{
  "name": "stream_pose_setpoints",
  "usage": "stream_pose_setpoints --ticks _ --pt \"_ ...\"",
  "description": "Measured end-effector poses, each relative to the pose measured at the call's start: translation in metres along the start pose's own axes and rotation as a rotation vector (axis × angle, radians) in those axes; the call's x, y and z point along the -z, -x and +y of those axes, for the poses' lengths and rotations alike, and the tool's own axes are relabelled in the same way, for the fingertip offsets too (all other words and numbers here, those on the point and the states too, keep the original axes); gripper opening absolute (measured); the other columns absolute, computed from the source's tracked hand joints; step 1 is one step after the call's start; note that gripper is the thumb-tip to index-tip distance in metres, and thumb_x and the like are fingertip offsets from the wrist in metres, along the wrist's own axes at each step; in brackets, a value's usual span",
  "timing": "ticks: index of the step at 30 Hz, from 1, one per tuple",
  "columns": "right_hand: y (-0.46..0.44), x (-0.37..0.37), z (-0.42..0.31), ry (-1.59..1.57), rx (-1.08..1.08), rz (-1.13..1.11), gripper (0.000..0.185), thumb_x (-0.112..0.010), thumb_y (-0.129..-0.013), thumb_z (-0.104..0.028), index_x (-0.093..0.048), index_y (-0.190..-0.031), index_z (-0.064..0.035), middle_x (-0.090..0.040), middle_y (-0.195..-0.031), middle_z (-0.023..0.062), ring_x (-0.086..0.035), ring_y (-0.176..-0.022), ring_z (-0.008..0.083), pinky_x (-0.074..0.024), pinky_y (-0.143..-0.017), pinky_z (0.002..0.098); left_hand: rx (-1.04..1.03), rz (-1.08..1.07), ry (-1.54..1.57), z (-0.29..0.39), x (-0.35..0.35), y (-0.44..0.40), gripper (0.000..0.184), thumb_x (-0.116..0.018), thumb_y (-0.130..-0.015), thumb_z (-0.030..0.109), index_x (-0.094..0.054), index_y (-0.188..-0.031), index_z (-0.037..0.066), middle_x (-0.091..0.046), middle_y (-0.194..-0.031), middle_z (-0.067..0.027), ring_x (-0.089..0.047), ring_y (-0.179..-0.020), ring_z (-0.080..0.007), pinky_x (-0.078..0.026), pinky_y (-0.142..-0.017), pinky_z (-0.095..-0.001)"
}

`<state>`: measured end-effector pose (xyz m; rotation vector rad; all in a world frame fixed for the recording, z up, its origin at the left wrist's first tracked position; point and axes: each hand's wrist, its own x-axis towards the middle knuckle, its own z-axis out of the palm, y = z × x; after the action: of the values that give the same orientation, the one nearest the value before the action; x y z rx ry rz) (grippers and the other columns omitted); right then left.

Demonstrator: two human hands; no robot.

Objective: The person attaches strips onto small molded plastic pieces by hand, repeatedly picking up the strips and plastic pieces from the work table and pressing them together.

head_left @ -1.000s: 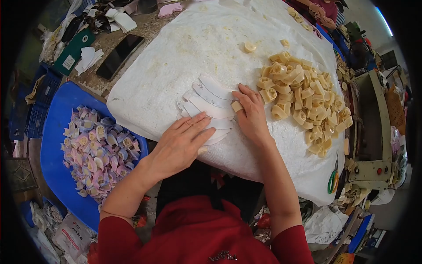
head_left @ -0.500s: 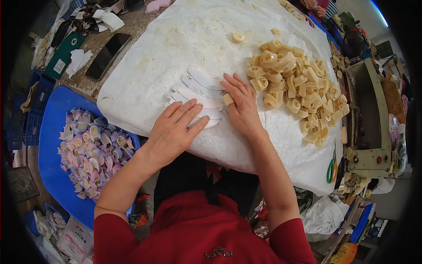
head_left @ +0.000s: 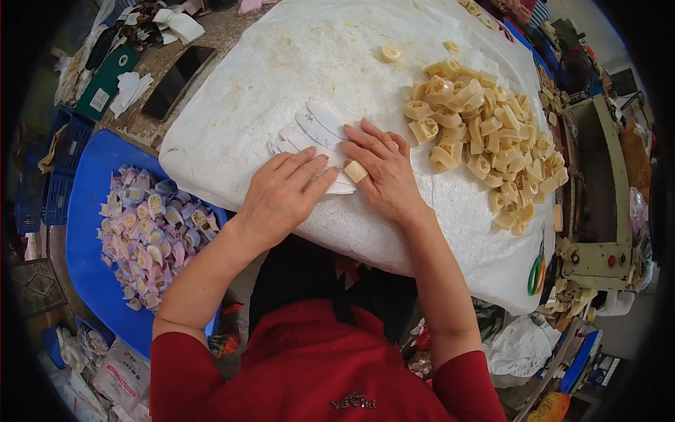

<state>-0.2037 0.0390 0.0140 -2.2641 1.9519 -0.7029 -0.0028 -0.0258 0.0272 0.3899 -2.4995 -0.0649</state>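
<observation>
A fan of thin, curved white strips (head_left: 318, 133) lies on the white sheet, overlapping, some with grey marks. My left hand (head_left: 283, 191) rests palm down on the near left part of them, its fingers stretched out and holding nothing I can see. On the right side of the strips is my right hand (head_left: 383, 169), its fingers reaching over their ends. A small beige plastic block (head_left: 356, 171) sits between its thumb and index finger. The strips' lower ends are partly hidden under both hands.
A heap of beige plastic blocks (head_left: 485, 133) stands to the right. At left, a blue tub (head_left: 88, 267) holds many pink, lilac and cream pieces (head_left: 155, 235). A phone (head_left: 177, 81) lies upper left; scissors (head_left: 537, 273) lie at the right edge. Another person's hand (head_left: 520, 13) shows at top right.
My right hand has shifted slightly left and down over the strips with the beige block, which shows more fully. My left hand has moved little. The whole view has shifted slightly.
</observation>
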Motion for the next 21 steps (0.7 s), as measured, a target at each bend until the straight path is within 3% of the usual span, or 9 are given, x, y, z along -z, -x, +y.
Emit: stream_pose_setpoints --ticks 5,8,10,13,16,17,18,20,21 --pt "-0.002 0.003 -0.001 -0.006 -0.005 -0.036 0.03 -0.051 -0.09 -0.029 -0.063 -0.113 -0.0146 -0.051 -0.133 0.002 -0.037 -0.131 0.0223 -0.0227 -0.107 0.0431 0.034 0.085 0.151 -0.014 0.013 0.009 0.034 -0.06 -0.067 -0.001 -0.064 -0.101 0.003 -0.065 -0.1 -0.0136 -0.063 -0.096 -0.0279 -0.05 -0.08 -0.0371" --pt "-0.001 0.004 -0.002 -0.034 -0.029 -0.046 0.031 -0.048 -0.093 -0.032 -0.064 -0.112 -0.0147 -0.051 -0.134 0.0007 -0.035 -0.132 0.0223 -0.0194 -0.108 0.0414 0.227 0.132 0.316 -0.02 0.035 0.016 0.034 -0.058 -0.071 -0.006 -0.064 -0.103 0.004 -0.066 -0.102 -0.0107 -0.064 -0.093 -0.0216 -0.049 -0.079 -0.0312" --pt "0.0 0.003 -0.001 -0.036 -0.028 -0.042 0.031 -0.048 -0.093 -0.032 -0.064 -0.113 -0.0145 -0.05 -0.134 0.0008 -0.035 -0.133 0.0223 -0.0194 -0.109 0.0415 0.71 0.266 0.67 -0.021 0.047 0.017 0.033 -0.054 -0.079 -0.008 -0.064 -0.108 0.006 -0.066 -0.105 -0.007 -0.063 -0.091 -0.0135 -0.048 -0.079 -0.0263" --pt "0.0 0.003 -0.001 -0.034 -0.024 -0.046 0.031 -0.048 -0.093 -0.032 -0.063 -0.114 -0.0144 -0.05 -0.135 0.0008 -0.034 -0.133 0.0222 -0.0194 -0.109 0.0418 0.607 0.543 0.656 -0.024 0.053 -0.004 0.032 -0.054 -0.083 -0.006 -0.063 -0.111 0.007 -0.066 -0.106 -0.0032 -0.059 -0.088 -0.0065 -0.046 -0.078 -0.0219" --pt "0.0 0.003 -0.001 -0.03 -0.015 -0.031 0.03 -0.05 -0.091 -0.029 -0.063 -0.114 -0.0142 -0.051 -0.133 0.0012 -0.034 -0.133 0.0227 -0.0212 -0.108 0.0431 0.549 0.505 0.447 -0.023 0.039 -0.024 0.034 -0.056 -0.081 -0.007 -0.063 -0.111 0.006 -0.066 -0.105 -0.0072 -0.062 -0.088 -0.0126 -0.048 -0.076 -0.0236" --pt "0.0 0.003 -0.001 -0.031 -0.003 -0.015 0.029 -0.052 -0.089 -0.027 -0.063 -0.113 -0.0139 -0.052 -0.131 0.0017 -0.035 -0.132 0.0233 -0.0229 -0.107 0.0443 0.398 0.443 0.279 -0.024 0.03 -0.03 0.041 -0.059 -0.076 -0.006 -0.061 -0.114 0.008 -0.064 -0.108 -0.0104 -0.061 -0.096 -0.0211 -0.047 -0.082 -0.0303" --pt "0.001 0.003 -0.002 -0.027 -0.005 -0.011 0.029 -0.052 -0.089 -0.027 -0.063 -0.113 -0.0139 -0.052 -0.131 0.0017 -0.035 -0.132 0.0233 -0.0229 -0.107 0.0443 0.393 0.445 0.281 -0.023 0.02 -0.033 0.041 -0.059 -0.076 -0.006 -0.061 -0.114 0.008 -0.064 -0.108 -0.0104 -0.061 -0.096 -0.0211 -0.047 -0.082 -0.0303" --pt "0.002 0.004 -0.001 -0.045 -0.015 0.076 0.023 -0.057 -0.083 -0.018 -0.063 -0.103 -0.0094 -0.059 -0.115 0.0056 -0.043 -0.125 0.0261 -0.0271 -0.104 0.0458 0.133 0.013 0.042 -0.019 0.001 -0.038 0.048 -0.06 -0.073 -0.003 -0.057 -0.12 0.009 -0.058 -0.119 -0.0097 -0.056 -0.11 -0.0241 -0.041 -0.092 -0.0364" --pt "0.004 0.004 0.002 -0.039 -0.023 0.08 0.023 -0.057 -0.083 -0.018 -0.063 -0.103 -0.0094 -0.059 -0.115 0.0056 -0.043 -0.125 0.0261 -0.0271 -0.104 0.0458 0.124 0.014 0.047 -0.017 -0.004 -0.037 0.048 -0.06 -0.073 -0.003 -0.057 -0.12 0.009 -0.058 -0.119 -0.0097 -0.056 -0.11 -0.0241 -0.041 -0.092 -0.0364"
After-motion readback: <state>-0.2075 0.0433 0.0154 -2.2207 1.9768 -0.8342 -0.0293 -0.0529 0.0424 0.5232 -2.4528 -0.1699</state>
